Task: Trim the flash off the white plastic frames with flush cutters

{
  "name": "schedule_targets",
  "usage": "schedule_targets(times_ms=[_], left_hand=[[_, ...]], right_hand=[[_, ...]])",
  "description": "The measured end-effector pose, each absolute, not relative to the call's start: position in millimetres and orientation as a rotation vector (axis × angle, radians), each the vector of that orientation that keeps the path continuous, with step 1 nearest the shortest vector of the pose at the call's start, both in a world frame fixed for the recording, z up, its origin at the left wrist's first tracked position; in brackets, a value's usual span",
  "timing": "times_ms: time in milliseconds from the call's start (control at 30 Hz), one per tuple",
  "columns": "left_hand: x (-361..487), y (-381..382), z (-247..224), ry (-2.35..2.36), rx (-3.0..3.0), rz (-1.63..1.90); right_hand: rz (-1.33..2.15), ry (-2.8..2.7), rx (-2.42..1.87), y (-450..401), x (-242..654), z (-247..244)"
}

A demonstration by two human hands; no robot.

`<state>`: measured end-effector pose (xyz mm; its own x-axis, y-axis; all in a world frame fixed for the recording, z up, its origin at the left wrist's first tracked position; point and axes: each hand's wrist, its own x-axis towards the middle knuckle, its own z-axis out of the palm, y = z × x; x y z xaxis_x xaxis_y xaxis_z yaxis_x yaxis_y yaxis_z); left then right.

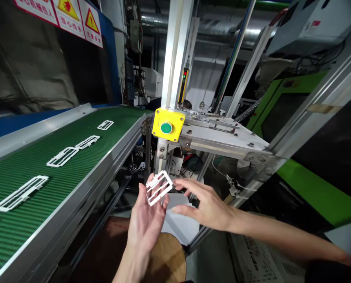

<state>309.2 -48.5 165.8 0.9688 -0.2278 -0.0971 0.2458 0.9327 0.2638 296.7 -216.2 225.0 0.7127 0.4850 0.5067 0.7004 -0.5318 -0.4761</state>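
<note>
A white plastic frame (163,192) with long slots rests tilted in my left hand (148,216), whose palm faces up with the thumb and fingers around the part. Just right of it, my right hand (203,202) has its fingers and thumb spread apart and holds nothing. Its fingertips are close to the frame's right edge. Similar white frames lie on the green conveyor belt (75,173) at the left, among them one near the far end (105,125) and one nearer (22,192).
A yellow box with a green button (166,127) is mounted on a metal post ahead. Behind it stands a white-topped metal table (231,137). A round wooden stool top (168,259) is below my hands. Green machinery (317,188) stands at the right.
</note>
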Motion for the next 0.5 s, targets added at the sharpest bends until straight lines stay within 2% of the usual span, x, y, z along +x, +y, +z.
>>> schedule_targets(times_ms=[167, 300, 400, 500], left_hand=[[305, -76, 183, 0.071, 0.207, -0.322], [293, -102, 193, 0.008, 0.195, -0.467], [286, -113, 182, -0.061, 0.356, -0.534], [288, -109, 144, -0.05, 0.653, -0.601]], right_hand=[[-0.821, -0.807, -2.133, -180, 295, 191], [-1.064, -0.727, -2.007, -181, 295, 193], [-1.255, -0.665, -2.035, -213, 298, 233], [-1.493, -0.488, -2.301, -256, 321, 303]])
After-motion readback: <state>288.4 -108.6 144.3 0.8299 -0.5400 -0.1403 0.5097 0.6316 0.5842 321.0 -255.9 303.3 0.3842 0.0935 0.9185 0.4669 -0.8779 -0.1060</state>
